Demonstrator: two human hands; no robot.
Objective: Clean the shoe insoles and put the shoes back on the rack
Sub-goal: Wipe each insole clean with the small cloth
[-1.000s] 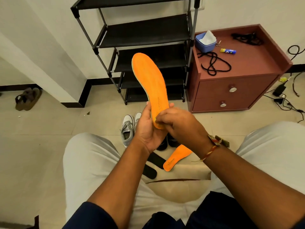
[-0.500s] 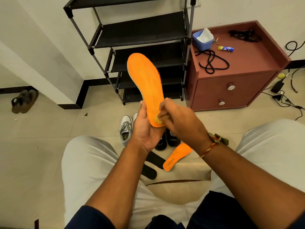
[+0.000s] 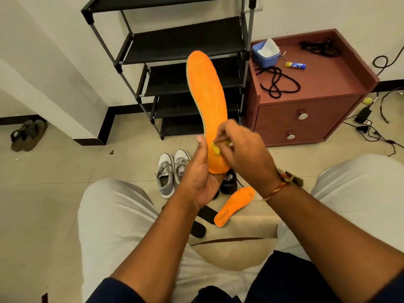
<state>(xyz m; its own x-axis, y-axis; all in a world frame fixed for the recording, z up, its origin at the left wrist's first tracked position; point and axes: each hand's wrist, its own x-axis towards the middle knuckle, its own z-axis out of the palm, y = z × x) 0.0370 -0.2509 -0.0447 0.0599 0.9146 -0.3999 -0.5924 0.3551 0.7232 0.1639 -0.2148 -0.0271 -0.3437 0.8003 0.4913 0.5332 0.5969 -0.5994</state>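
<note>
orange insole (image 3: 206,92) upright between both hands (image 3: 220,165).

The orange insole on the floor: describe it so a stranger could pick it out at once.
Start at the black shoe rack against the wall and drop to the tiled floor in front of it, between the person's knees. Beside the black shoes lies the orange insole on the floor, flat and angled. The black insoles beside it are dark, and the other orange insole is held up in the left hand.

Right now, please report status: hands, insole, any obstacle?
Left hand grips orange insole at heel. Right hand rubs it with small yellow cloth. Shoe rack shelves empty, nothing blocking.
</note>
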